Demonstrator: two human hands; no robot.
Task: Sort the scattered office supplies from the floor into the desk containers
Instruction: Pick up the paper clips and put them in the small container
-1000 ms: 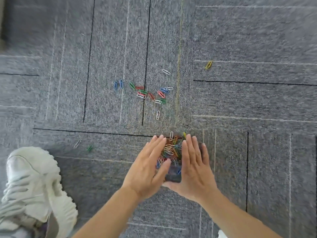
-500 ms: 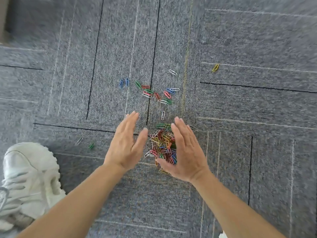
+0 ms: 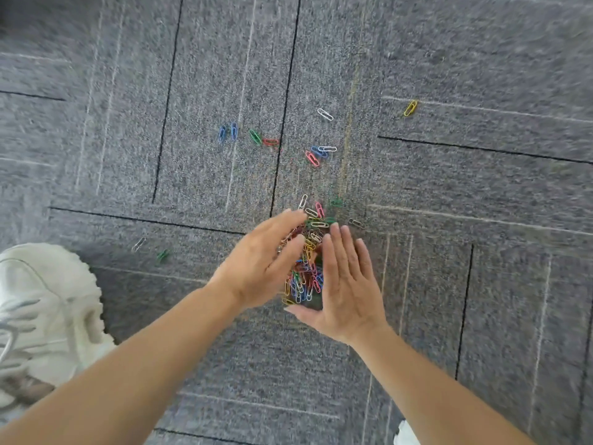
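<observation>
Because they are small and many, the paper clips are gathered in one pile on the floor, between the left hand and the right hand, which are set like two walls beside it. Each grip is spread flat and nothing is pinched. Some loose clips are seen well apart, probably to be raked in next.

Gap btwn left hand & right hand is filled by paper clip pile. Just past the grip, approach is cluttered w/ stray clips; far clips are scattered beyond. Bare carpet is seen right of grip. Far left is blocked by white shoe.
</observation>
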